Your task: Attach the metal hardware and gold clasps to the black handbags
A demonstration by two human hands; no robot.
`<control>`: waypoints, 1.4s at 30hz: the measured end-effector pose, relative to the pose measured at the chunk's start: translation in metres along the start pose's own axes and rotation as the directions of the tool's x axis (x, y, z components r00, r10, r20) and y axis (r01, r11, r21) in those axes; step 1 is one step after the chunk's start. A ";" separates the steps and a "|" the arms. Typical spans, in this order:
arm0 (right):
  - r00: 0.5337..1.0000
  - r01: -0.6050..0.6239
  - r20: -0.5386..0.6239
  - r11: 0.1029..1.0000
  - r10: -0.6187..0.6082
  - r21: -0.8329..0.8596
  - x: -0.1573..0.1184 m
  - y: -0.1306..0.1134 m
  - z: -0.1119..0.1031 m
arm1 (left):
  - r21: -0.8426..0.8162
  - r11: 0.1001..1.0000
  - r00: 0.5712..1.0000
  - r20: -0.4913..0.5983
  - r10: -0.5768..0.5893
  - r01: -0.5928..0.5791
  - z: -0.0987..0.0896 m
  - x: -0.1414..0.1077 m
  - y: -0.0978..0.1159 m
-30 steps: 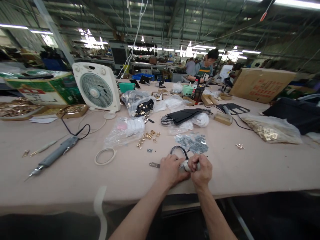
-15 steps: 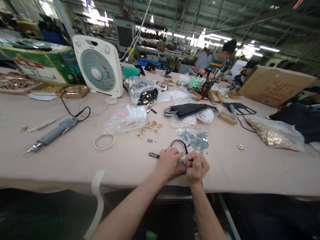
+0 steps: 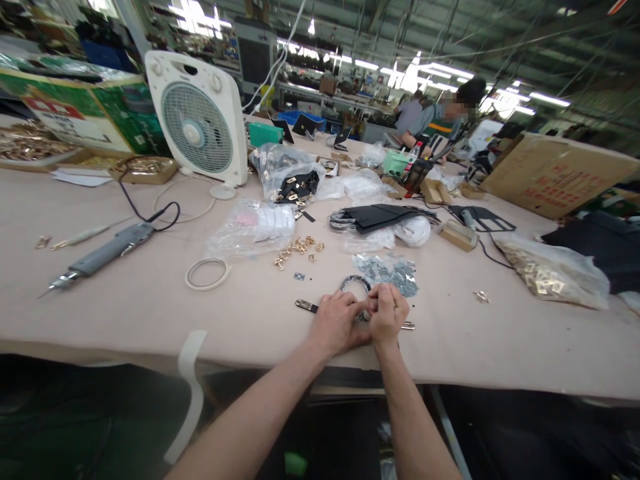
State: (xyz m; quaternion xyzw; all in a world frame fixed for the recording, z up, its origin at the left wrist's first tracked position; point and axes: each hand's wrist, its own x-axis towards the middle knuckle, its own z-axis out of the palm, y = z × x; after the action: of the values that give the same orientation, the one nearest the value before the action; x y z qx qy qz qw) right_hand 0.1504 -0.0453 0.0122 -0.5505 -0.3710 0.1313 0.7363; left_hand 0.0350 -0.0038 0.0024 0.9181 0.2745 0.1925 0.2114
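Observation:
My left hand (image 3: pixel 340 320) presses down near the table's front edge, its fingers curled on a black strap (image 3: pixel 306 306) with a metal end poking out to the left. Beside it my right hand (image 3: pixel 387 312) is closed in a fist; whatever it holds is too small or hidden to make out. A dark ring-shaped loop (image 3: pixel 355 279) shows just beyond both hands. Another metal strap end (image 3: pixel 409 325) sticks out right of my right hand. Behind the hands lie thin grey metal plates (image 3: pixel 393 272) and, further left, gold clasps (image 3: pixel 300 247).
At the left are a grey electric screwdriver (image 3: pixel 107 257), a tape roll (image 3: pixel 207 274) and a white fan (image 3: pixel 195 120). Black straps (image 3: pixel 383 217) lie ahead. A bag of metal parts (image 3: pixel 553 270) and a cardboard box (image 3: pixel 555 173) stand right. A person (image 3: pixel 437 120) works across the table.
My right hand has risen slightly and moved a little left, closer to my left hand. The metal strap end to its right has come into view. The view has shifted slightly.

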 end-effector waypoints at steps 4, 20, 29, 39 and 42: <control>0.998 -0.061 -0.022 0.986 0.065 0.153 0.011 -0.011 -0.007 | -0.004 1.000 0.998 -0.059 -0.016 0.015 0.003 -0.003 0.000; 0.997 -0.024 0.081 0.985 0.010 0.169 0.018 -0.024 -0.002 | -0.031 1.000 0.998 -0.068 -0.001 -0.001 0.005 -0.004 -0.004; 0.992 -0.041 0.124 0.979 0.016 0.199 0.017 -0.030 -0.001 | -0.035 0.999 0.997 -0.079 0.000 -0.002 0.005 -0.004 -0.005; 0.992 -0.069 0.119 0.971 0.043 0.230 0.006 -0.020 -0.005 | -0.049 0.999 0.996 -0.092 -0.002 -0.003 0.009 -0.003 -0.004; 0.992 0.008 0.117 0.954 -0.046 0.301 -0.002 -0.028 -0.005 | -0.064 0.998 0.995 -0.102 0.011 -0.017 0.009 -0.003 -0.005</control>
State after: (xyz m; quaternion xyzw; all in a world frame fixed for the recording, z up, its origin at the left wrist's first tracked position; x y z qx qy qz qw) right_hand 0.1462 -0.0605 0.0366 -0.4183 -0.3989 0.2096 0.7887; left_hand 0.0346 -0.0045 -0.0082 0.9017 0.2721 0.2491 0.2253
